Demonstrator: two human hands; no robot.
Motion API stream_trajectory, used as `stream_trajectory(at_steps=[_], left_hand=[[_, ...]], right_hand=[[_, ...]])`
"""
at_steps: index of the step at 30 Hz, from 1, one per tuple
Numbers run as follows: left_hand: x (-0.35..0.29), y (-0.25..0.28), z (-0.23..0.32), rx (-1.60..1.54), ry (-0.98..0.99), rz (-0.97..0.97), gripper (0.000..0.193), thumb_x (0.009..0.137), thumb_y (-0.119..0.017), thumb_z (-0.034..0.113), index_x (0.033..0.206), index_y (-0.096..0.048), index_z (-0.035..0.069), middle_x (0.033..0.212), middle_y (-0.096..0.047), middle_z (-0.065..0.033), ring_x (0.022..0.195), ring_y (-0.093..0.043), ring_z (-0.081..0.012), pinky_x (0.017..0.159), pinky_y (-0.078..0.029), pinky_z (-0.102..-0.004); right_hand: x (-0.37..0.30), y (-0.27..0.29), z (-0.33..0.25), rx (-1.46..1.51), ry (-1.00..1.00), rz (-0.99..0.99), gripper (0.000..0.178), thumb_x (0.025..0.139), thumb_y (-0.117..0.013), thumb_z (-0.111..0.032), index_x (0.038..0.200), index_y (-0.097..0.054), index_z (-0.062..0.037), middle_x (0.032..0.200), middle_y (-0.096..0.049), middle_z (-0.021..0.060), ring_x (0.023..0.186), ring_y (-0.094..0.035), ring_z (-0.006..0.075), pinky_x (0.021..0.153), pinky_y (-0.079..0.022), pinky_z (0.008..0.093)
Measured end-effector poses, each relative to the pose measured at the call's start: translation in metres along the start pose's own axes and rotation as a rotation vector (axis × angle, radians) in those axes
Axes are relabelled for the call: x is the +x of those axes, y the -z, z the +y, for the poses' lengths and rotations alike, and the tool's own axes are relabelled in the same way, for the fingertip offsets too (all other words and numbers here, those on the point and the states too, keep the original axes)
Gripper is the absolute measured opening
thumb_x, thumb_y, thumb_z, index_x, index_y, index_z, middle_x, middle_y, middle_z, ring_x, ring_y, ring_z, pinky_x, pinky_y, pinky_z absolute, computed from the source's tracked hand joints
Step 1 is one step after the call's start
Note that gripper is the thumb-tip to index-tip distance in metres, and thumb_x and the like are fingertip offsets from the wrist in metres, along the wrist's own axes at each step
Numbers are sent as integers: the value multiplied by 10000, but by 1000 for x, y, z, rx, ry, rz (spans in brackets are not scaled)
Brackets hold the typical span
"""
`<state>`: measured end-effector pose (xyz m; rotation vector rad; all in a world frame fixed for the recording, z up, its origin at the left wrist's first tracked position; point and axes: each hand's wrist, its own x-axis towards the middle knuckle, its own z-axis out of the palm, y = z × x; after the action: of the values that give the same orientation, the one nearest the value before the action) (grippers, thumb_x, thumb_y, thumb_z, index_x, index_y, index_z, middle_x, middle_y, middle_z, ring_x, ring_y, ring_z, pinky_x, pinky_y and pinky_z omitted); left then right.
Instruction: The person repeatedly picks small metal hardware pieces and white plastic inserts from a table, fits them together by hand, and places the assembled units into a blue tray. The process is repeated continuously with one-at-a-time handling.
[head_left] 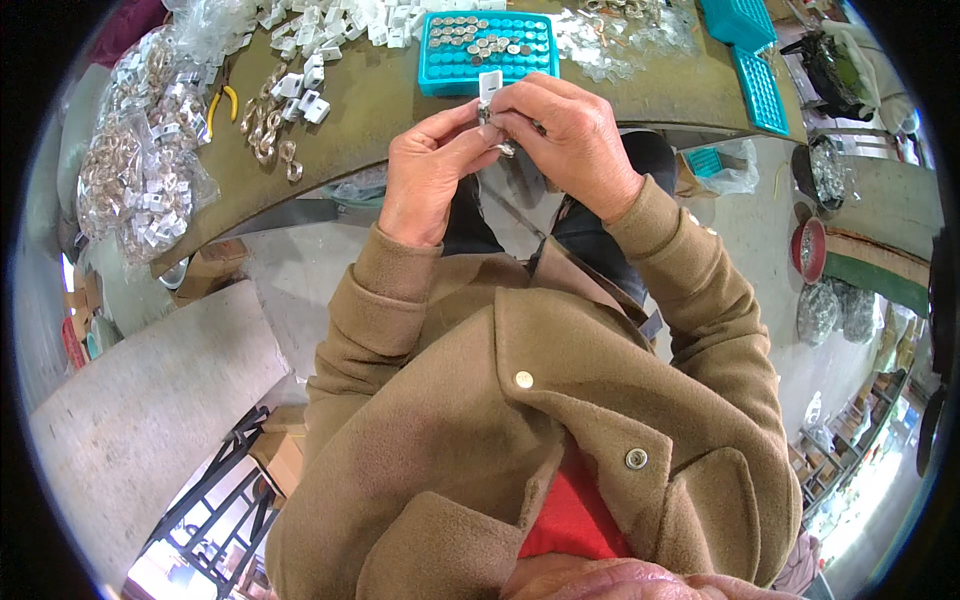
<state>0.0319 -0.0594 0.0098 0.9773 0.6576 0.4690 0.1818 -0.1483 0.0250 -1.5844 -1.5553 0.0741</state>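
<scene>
White plastic piece [490, 84], small and upright, pinched between the two hands just in front of the tray, at the near edge of the counter. The grip of the left hand [432, 165] is closed, thumb against forefinger, on its lower end; that of the right hand [567, 122] meets it there from the other side. A shiny metallic part [507, 150] shows below the fingertips; how it joins the piece is hidden. Directly beyond stands the teal tray [428, 72], with silver discs [480, 45] in and across its round pockets. To the left on the counter [365, 112] are loose white housings [303, 92], coiled cords [262, 130] and yellow-handled pliers [231, 103]; farther left, filled clear bags [135, 150]. Likely faults: an uneven pinch could tip the small piece out of the fingertips, and, held so near the edge, it could drop past the lap to the floor [735, 255]. A forward knock of the knuckles against the tray could scatter the discs, several of which seem to lie unseated.
</scene>
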Motion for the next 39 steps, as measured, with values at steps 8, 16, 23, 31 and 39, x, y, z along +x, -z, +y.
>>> stream_trajectory(at_steps=[8, 16, 23, 31, 39], left_hand=[[6, -1, -10, -218, 64, 18, 273, 946, -628, 77, 1200, -617, -23, 1059, -691, -87, 915, -681, -131, 798, -578, -239], [11, 5, 0, -89, 74, 7, 197, 977, -610, 207, 1071, -660, 41, 966, -714, -50, 818, -683, -82, 622, -547, -190], [11, 0, -3, -78, 118, 49, 216, 984, -600, 225, 1061, -656, 31, 977, -716, -70, 836, -689, -95, 630, -549, -193], [10, -3, 0, -168, 75, 34, 263, 953, -633, 162, 1136, -626, -28, 1044, -697, -109, 930, -688, -146, 766, -572, -242], [3, -3, -2, -176, 57, -19, 262, 937, -650, 126, 1138, -640, -43, 1025, -693, -89, 913, -683, -144, 769, -571, -244]], right_hand=[[-2, -1, 5, -37, 79, 9, 84, 843, -653, -89, 895, -692, -36, 801, -651, 80, 718, -641, 283, 631, -534, 368], [29, 12, 34, -205, -154, 163, 100, 876, -673, -91, 957, -662, -34, 828, -668, 70, 767, -659, 153, 654, -509, 300], [35, 2, 49, -330, -2, 108, 98, 850, -662, -78, 933, -612, -60, 846, -634, 92, 773, -601, 300, 701, -481, 385], [20, 0, 24, 117, -185, 158, 103, 856, -684, -46, 938, -623, -34, 823, -641, 51, 748, -626, 154, 702, -506, 289], [8, -15, 16, -13, 108, 191, 112, 804, -686, -32, 874, -604, -63, 801, -615, 68, 743, -606, 263, 662, -500, 348]])
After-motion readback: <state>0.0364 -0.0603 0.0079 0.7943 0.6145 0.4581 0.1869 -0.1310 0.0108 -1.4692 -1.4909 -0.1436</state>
